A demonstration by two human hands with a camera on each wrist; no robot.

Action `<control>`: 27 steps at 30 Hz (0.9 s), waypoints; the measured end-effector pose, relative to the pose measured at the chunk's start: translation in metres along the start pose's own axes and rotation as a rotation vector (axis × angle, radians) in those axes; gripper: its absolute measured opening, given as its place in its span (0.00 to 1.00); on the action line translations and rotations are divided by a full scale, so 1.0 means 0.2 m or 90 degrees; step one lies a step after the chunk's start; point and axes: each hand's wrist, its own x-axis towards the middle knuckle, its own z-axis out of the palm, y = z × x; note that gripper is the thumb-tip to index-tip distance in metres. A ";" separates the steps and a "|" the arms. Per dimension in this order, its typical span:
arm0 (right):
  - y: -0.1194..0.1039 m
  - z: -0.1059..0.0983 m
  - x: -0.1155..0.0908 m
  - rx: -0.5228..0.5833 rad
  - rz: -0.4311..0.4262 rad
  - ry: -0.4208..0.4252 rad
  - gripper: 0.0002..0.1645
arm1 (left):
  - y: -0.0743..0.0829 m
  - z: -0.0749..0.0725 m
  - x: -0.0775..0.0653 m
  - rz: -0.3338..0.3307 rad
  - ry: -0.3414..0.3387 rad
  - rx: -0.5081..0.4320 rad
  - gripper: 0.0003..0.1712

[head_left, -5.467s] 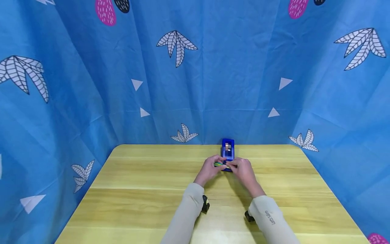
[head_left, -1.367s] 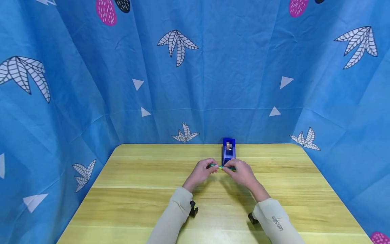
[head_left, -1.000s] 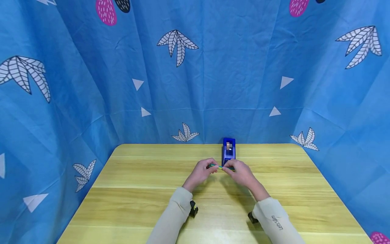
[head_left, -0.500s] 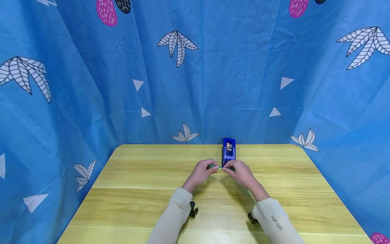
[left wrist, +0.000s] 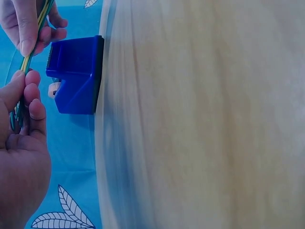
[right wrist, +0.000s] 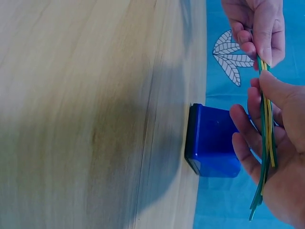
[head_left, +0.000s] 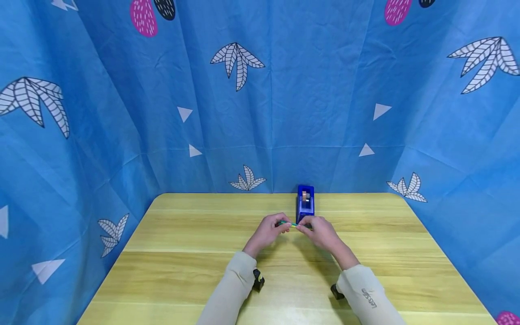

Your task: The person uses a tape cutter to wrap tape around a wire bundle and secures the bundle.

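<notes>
A bundle of thin green and yellow wires [right wrist: 265, 119] is stretched between the two hands, above the table. My left hand [head_left: 266, 231] pinches it between thumb and fingers at one end. Close beside that, my right hand [head_left: 322, 232] pinches it too, and the loose ends lie across the right palm in the right wrist view. Just beyond the hands stands a blue tape dispenser [head_left: 305, 207] holding a small roll of tape [head_left: 304, 196]. Neither hand appears to grip the dispenser. In the head view the fingers hide much of the bundle.
The wooden table [head_left: 183, 262] stretches out on both sides of the forearms. A blue patterned curtain [head_left: 317, 90] hangs behind it and along its sides. The dispenser stands near the table's far edge.
Compared with several seconds ago, both hands have come slightly back from the dispenser's front, and the left has shifted left. Over the last second hands and wires look nearly still.
</notes>
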 end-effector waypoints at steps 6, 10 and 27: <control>0.01 0.00 0.00 0.001 -0.008 0.000 0.06 | 0.00 0.00 0.00 0.008 0.005 -0.011 0.08; 0.02 0.01 0.00 -0.026 -0.039 0.025 0.06 | -0.01 0.00 0.00 0.008 0.007 -0.018 0.09; 0.03 0.01 0.00 -0.037 -0.111 0.074 0.08 | 0.00 0.00 0.00 -0.001 0.011 -0.018 0.11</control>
